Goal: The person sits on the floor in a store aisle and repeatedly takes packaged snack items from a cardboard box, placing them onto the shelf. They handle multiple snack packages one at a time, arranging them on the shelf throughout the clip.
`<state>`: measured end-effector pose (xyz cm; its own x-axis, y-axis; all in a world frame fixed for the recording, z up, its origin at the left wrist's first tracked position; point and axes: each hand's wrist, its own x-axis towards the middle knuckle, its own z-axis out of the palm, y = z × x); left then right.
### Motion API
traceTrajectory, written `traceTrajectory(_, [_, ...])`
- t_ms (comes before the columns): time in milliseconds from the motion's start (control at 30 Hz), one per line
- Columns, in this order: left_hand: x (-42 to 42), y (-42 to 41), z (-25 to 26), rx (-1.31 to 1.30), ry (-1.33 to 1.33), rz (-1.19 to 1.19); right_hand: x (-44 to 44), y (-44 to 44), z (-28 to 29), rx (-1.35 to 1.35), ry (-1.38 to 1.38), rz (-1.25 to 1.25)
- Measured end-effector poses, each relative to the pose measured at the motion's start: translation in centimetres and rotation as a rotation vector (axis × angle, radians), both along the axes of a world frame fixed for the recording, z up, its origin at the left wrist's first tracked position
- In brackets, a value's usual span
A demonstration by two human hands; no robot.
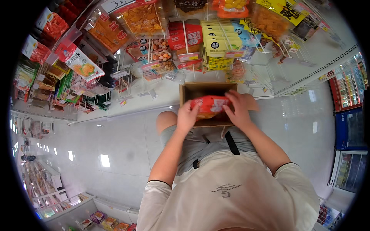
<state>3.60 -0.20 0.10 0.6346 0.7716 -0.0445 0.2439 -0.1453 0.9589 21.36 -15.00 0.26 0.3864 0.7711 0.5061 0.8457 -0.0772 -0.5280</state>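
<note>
A red snack packet [212, 104] with printed writing is held flat above a cardboard box [185, 122] that stands between my knees. My left hand [188, 115] grips the packet's left end, thumb on top. At its right end, my right hand [237, 111] holds it between thumb and fingers, slightly blurred. The box top is open; its inside is dark, and the packet and my hands hide much of it.
Ahead, packets hang on metal hooks, among them yellow-green packets [221, 46], red packets [185, 37] and a tilted white-and-red packet [82, 63]. A clear plastic bottle [175, 76] lies behind the box. Glass-fronted coolers [349, 127] stand far right; shelving [43, 184] is at left.
</note>
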Motion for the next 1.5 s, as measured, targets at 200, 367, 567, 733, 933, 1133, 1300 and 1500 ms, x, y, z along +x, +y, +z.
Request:
traceTrajectory(200, [2.8, 6.8, -0.9, -0.163, -0.153, 0.223, 7.3, -5.5, -7.5, -0.36, -0.08, -0.231])
traceTrajectory(367, [4.0, 10.2, 0.3, -0.333, -0.178, 0.258, 7.6, -4.9, -7.8, -0.598, 0.022, -0.287])
traceTrajectory(567, [5.2, 11.9, 1.8, -0.384, -0.345, 0.3, 7.7, -3.2, -6.3, -0.663, 0.105, -0.342])
traceTrajectory(733, [6.0, 12.5, 2.8, -0.308, -0.331, 0.281, 8.3, -2.8, -6.5, -0.734, 0.145, -0.353])
traceTrajectory(933, [6.6, 14.0, 1.2, -0.248, -0.328, 0.273, 8.6, -1.9, -6.1, -0.762, 0.148, -0.37])
traceTrajectory(1133, [8.7, 15.5, 1.3, -0.245, -0.357, 0.331, 9.1, -1.7, -6.0, -0.786, 0.141, -0.363])
traceTrajectory(1300, [11.3, 19.0, 1.6, -0.199, -0.425, 0.242, 9.3, -1.3, -6.1, -0.789, 0.096, -0.359])
traceTrajectory(1500, [14.0, 25.3, -0.8, -0.048, -0.321, 0.265, 9.5, -0.8, -5.3, -0.789, 0.098, -0.357])
